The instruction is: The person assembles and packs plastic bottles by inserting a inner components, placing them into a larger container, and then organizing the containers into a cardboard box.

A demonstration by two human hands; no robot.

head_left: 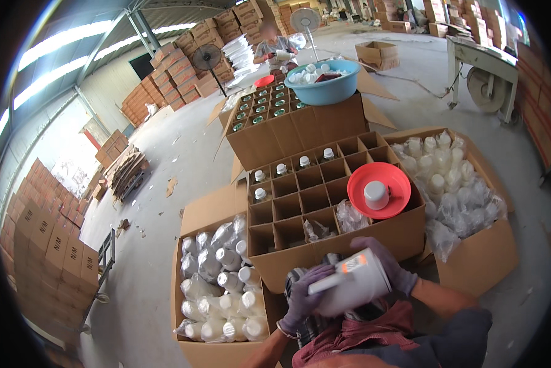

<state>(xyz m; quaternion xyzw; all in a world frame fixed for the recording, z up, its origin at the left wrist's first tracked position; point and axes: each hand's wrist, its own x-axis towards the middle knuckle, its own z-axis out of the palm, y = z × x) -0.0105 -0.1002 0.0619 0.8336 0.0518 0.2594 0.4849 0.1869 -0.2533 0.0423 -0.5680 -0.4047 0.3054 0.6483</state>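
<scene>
Above my lap, a white plastic jug (353,295) with a side handle and an orange label lies tilted between my two gloved hands. My left hand (300,299) is closed on its handle side. My right hand (391,267) wraps the other end, partly hidden behind the jug. Just beyond stands a cardboard box with dividers (334,248); white-topped pieces (281,168) fill several of its back and left cells. A red bowl (395,208) holding a white cup-shaped piece (375,194) rests on its right side. Crumpled clear plastic bags (352,216) sit in the near cells.
An open carton of bagged white containers (229,281) stands at left, another carton of bagged containers (450,175) at right. Farther off, a blue basin (324,92) of white pieces sits on a divided box (300,132). Another person (277,49) works beyond, near two fans.
</scene>
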